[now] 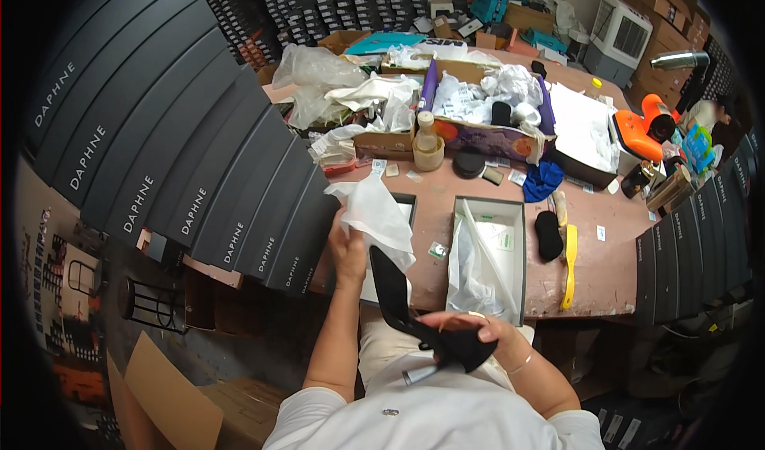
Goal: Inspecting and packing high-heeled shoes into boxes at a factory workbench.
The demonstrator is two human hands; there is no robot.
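Close to my body, my right hand (500, 340) is closed around a black heeled shoe (464, 351). A long black part of the shoe slants up to the left, and a silvery heel sticks out below. My left hand (348, 251) grips a crumpled sheet of white tissue paper (378, 217), raised just beyond the shoe's upper end. Partly hidden beneath that paper lies an open grey box (410, 204). Right of it stands an open shoebox (522, 251) with white tissue paper inside.
Stacked dark shoeboxes (171, 123) tower on the left; more boxes (693, 247) stand at right. On the table lie a yellow long-handled tool (570, 267), a black oval pad (548, 236), a blue cloth (543, 181) and a bottle (428, 141). Behind sits a paper-filled purple box (478, 137).
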